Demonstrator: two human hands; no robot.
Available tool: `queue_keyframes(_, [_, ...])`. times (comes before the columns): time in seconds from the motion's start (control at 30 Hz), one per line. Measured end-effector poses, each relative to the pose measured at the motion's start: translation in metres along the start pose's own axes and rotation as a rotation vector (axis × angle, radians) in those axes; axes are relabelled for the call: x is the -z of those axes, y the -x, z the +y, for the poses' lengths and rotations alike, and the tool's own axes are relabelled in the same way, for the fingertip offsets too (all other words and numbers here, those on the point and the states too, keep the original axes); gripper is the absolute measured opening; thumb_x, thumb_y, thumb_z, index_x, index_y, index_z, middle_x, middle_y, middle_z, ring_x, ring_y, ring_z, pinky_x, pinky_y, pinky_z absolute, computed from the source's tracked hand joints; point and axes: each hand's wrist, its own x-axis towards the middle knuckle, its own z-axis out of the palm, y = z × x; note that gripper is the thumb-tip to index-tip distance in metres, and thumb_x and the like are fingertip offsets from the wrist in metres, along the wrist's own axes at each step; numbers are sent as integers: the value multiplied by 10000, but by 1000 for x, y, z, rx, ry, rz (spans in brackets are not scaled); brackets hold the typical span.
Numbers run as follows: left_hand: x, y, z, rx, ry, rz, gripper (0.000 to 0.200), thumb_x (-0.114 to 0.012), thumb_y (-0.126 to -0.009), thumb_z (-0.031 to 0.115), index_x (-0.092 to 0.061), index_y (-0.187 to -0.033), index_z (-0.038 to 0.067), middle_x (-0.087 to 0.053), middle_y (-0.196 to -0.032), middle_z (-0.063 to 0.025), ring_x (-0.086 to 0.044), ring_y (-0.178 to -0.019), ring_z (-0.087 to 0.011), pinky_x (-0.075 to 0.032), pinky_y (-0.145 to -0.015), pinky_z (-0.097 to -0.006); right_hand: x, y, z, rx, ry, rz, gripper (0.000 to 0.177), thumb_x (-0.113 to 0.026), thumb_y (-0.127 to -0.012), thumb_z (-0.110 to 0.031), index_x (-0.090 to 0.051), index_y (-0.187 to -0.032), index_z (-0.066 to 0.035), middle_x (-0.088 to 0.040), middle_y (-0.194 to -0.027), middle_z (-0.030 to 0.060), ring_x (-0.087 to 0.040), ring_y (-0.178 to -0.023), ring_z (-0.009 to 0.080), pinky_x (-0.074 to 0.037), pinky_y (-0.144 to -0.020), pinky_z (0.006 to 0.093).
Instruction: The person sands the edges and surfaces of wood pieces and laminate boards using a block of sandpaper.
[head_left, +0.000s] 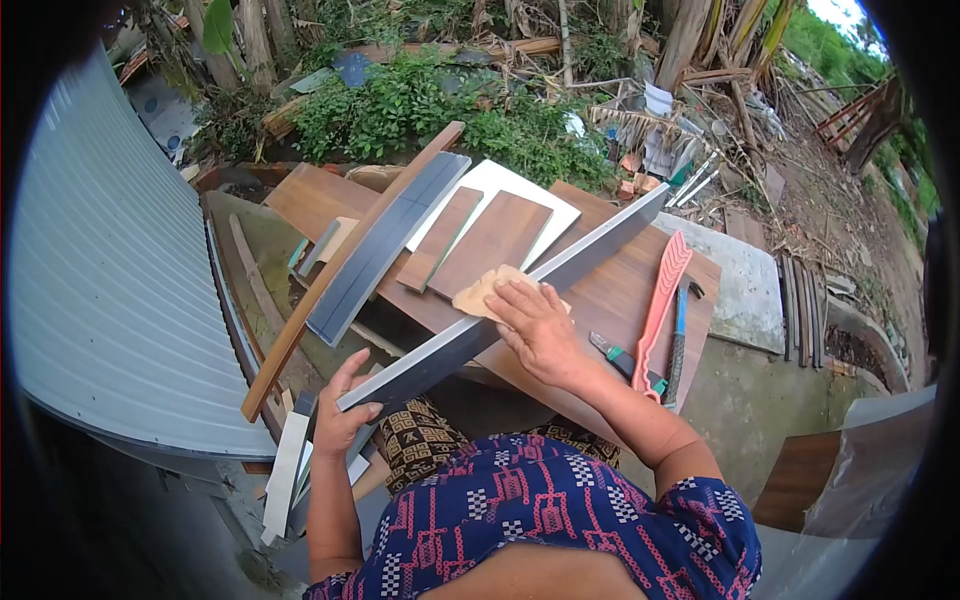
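My left hand (pixel 341 408) grips the near end of a long narrow board (pixel 430 368) with a dark face and a pale upper edge. The board slants up and away to the right, tilted on its side. My right hand (pixel 540 333) presses a tan crumpled cloth (pixel 483 289) onto the board's upper edge, near its middle. Below the board's far half lies a brown wooden panel (pixel 625 285). Two smaller brown pieces, one of them a wide panel (pixel 500 235), rest on a white sheet (pixel 560 213) just beyond the cloth.
To the right lie a red saw-like tool (pixel 664 310), a hammer (pixel 680 335) and a green-black cutter (pixel 625 360). A long wooden strip (pixel 350 265) and a dark board (pixel 390 245) cross the left side. Corrugated metal sheeting (pixel 130 270) stands at far left.
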Motion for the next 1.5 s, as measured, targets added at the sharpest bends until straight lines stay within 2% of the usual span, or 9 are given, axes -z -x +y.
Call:
queue_keyframes(0.17, [-3, -3, -4, -125, 40, -7, 824, -653, -644, 27, -309, -1393, 16, -575, -1138, -109, -559, -989, -147, -458, -826, -251, -40, -8, -101, 441, -202, -58, 407, -542, -853, -235, -513, -1216, -53, -469, -1292, 139, -405, -1238, 293, -290, -1011, 507])
queue_keyframes(0.3, [0, -4, -11, -174, -69, 86, 903, -765, -713, 267, -255, -1411, 10, -540, -1216, -98, -535, -1075, -184, -426, -928, -289, -58, -16, -127, 527, -260, -38, 401, -550, -843, -238, -528, -1200, -55, -503, -1223, 134, -425, -1216, 291, -308, -1004, 484])
queue_keyframes(0.4, [-5, -3, -5, -141, 43, 29, 907, -673, -652, 35, -211, -1431, 31, -544, -1203, -135, -544, -1062, -186, -435, -898, -274, -52, -16, -105, 500, -241, -49, 405, -550, -842, -231, -522, -1210, -65, -505, -1237, 132, -419, -1231, 281, -302, -1013, 480])
queue_keyframes(0.47, [-11, -2, 3, -77, 147, -18, 951, -556, -573, -64, -180, -1441, 35, -584, -1132, -159, -581, -958, -161, -454, -798, -232, -32, -17, -75, 375, -175, -89, 406, -540, -850, -227, -522, -1230, -84, -482, -1296, 123, -399, -1258, 266, -278, -1035, 491])
queue_keyframes(0.7, [-6, -3, -5, -41, 96, 10, 957, -588, -566, -32, -190, -1436, 21, -635, -1024, -144, -590, -815, -122, -447, -678, -204, 20, -25, 86, -110, 84, -39, 358, -480, -900, -269, -555, -1218, -125, -478, -1319, 82, -361, -1287, 249, -235, -1063, 495])
queue_keyframes(1.2, [-12, 7, -3, -6, 12, 101, 575, -645, -598, -4, -541, -1162, -54, -634, -993, -107, -598, -850, -149, -465, -754, -232, 56, -62, 330, -637, 263, 492, 361, -472, -896, -319, -585, -1192, -146, -549, -1238, 98, -494, -1164, 280, -375, -945, 412])
queue_keyframes(1.33, [-6, 1, -12, 30, 167, 136, 520, -646, -616, 6, -558, -1123, -69, -633, -999, -116, -612, -872, -179, -464, -820, -259, 37, -55, 327, -927, -591, 776, 386, -418, -917, -269, -584, -1154, -13, -611, -1037, 251, -569, -1006, 355, -409, -880, 368])
queue_keyframes(1.4, [-5, -2, -10, 51, 220, 122, 500, -638, -628, 7, -557, -1115, -75, -633, -1004, -127, -615, -885, -189, -472, -828, -270, 41, -35, 283, -973, -455, 602, 461, -455, -925, -296, -500, -1254, 23, -551, -1218, 172, -530, -1092, 269, -392, -916, 350])
queue_keyframes(1.5, [-5, -7, -6, 62, 305, 112, 466, -617, -654, 17, -551, -1104, -86, -631, -1009, -149, -620, -896, -209, -484, -843, -294, -7, 7, 285, -799, -1103, 799, 455, -416, -952, -304, -440, -1314, -30, -510, -1276, 137, -526, -1114, 279, -389, -950, 350])
